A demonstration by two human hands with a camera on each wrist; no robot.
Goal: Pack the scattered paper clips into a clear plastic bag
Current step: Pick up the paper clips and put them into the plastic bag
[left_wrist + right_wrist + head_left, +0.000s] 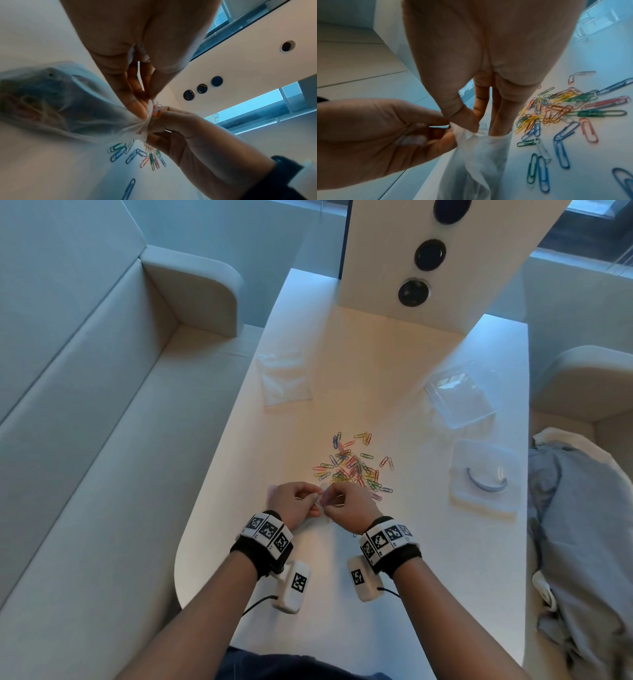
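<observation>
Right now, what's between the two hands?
In both wrist views the mouth of the clear bag lies between the left hand and the right hand; each pinches one side.

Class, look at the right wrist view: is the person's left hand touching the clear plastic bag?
Touching. In the right wrist view the left hand pinches the rim of the clear plastic bag between thumb and fingertips.
</observation>
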